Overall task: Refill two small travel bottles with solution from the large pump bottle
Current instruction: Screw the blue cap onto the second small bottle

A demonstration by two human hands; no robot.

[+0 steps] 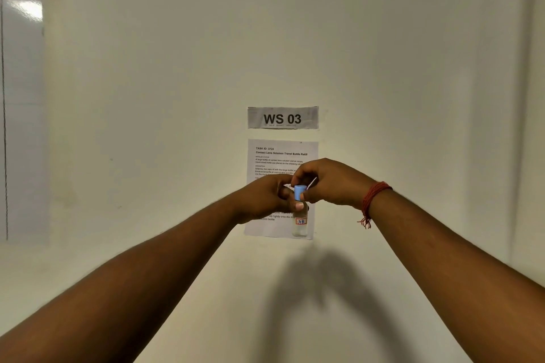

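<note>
1. Travel bottle (300, 222): clear, labelled "17B", held up before the wall sheet (281, 156), centre of view.
2. Left hand (265, 200): your fingers wrap its neck; keep that grip firm.
3. Right hand (327, 183): fingertips pinch the blue cap (299, 192); turn only the cap, I judge.
4. Axis: upright, cap end up; hold it plumb.

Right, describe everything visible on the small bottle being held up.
The small bottle is clear, plastic-looking, and upright, held up in front of a printed sheet on the wall. It carries a blue cap and a white label with a red box reading "17B". The left hand grips its upper body; the right hand pinches the cap. Its contents cannot be judged.
</note>
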